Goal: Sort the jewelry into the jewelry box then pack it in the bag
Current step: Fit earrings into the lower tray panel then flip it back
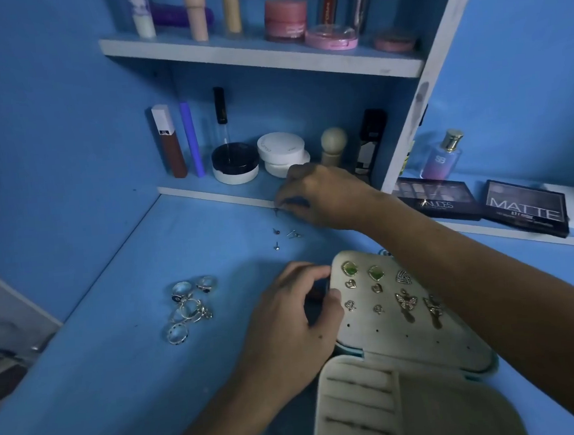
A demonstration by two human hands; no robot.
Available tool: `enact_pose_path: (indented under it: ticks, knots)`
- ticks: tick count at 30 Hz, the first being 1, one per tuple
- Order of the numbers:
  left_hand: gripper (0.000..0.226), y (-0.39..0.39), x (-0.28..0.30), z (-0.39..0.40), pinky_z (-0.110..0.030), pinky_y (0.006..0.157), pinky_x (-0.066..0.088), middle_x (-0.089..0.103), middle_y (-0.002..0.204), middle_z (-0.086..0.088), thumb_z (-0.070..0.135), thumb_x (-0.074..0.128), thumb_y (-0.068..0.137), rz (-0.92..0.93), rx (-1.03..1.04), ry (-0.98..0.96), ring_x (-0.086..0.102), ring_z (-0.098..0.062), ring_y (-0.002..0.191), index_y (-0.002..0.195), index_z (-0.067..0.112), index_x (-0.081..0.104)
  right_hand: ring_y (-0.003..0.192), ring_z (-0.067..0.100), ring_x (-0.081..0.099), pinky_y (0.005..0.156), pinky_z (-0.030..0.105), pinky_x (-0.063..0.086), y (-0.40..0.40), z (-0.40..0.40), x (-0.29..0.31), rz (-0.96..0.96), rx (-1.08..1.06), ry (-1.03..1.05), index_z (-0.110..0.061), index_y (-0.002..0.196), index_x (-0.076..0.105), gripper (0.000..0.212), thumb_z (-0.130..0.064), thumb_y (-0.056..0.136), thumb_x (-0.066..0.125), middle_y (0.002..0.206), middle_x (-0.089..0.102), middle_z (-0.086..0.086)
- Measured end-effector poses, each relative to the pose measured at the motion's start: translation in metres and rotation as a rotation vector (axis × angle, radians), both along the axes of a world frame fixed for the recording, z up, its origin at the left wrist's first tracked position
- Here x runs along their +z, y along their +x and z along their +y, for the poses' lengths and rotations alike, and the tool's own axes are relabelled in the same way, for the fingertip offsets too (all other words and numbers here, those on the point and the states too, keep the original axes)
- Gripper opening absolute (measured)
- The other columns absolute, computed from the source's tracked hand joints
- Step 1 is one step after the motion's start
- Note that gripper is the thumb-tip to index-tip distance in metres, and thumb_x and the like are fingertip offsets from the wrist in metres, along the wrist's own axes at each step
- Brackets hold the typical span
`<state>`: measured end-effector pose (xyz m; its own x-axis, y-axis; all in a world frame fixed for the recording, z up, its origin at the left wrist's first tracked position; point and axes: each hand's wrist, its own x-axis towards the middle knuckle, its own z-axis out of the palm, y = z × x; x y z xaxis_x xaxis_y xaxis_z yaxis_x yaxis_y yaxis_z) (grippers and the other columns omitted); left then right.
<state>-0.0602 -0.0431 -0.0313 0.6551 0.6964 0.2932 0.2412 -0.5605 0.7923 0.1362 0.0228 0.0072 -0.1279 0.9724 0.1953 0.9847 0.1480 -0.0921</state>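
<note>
Right hand (325, 197) pinches a small stud earring (276, 212) off the tabletop (154, 382); left hand (297, 316) grips the open jewelry box (406, 311) panel. Lift straight, then seat it in a free hole.

The scene is viewed from a single head-worn camera, aimed forward and down, close over the blue desk (123, 333) and shelves (259, 56).

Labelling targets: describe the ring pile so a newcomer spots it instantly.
On the blue desk, look left of the open beige jewelry box, past the left hand. The ring pile is a silver cluster of hoops, unlike the tiny loose studs farther back.
</note>
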Motion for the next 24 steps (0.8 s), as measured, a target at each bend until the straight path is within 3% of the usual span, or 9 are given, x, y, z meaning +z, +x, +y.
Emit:
enact_pose_path:
  ticks: [3,7,14,24]
  knots:
    - [0.025,0.0002,0.0006,0.0001,-0.009,0.076,0.041,0.062,0.1,0.017,0.034,0.053,0.088,0.004,0.0,0.003,0.059,0.0,0.095,0.107,0.026,0.067,0.105,0.028,0.059,0.071,0.038,0.05,-0.0031,0.0052,0.0009,-0.037,0.02,-0.002,-0.025,0.117,0.071,0.024,-0.023,0.096,0.059,0.112,0.061,0.006]
    - [0.024,0.0004,0.0013,0.0,-0.007,0.075,0.04,0.062,0.099,0.017,0.034,0.054,0.088,-0.001,-0.003,-0.003,0.059,0.001,0.094,0.106,0.024,0.068,0.109,0.03,0.058,0.078,0.044,0.053,-0.0074,0.0079,0.0029,-0.078,0.039,-0.036,-0.027,0.121,0.071,0.03,-0.019,0.095,0.058,0.118,0.059,0.008]
    - [0.023,0.0002,0.002,-0.0002,-0.01,0.075,0.042,0.062,0.099,0.016,0.033,0.054,0.088,-0.002,-0.003,-0.004,0.06,-0.002,0.094,0.104,0.024,0.068,0.112,0.028,0.055,0.079,0.041,0.052,-0.0103,0.0096,0.0018,-0.145,0.017,-0.037,-0.029,0.118,0.07,0.026,-0.024,0.099,0.053,0.119,0.056,0.005]
    - [0.023,-0.0008,0.0031,0.0003,-0.007,0.076,0.041,0.063,0.099,0.016,0.032,0.055,0.088,0.003,-0.013,-0.001,0.059,-0.002,0.096,0.106,0.022,0.068,0.105,0.031,0.056,0.076,0.045,0.052,-0.0088,0.0077,-0.0019,-0.192,0.052,0.002,-0.012,0.108,0.066,0.021,-0.022,0.1,0.049,0.113,0.057,0.011]
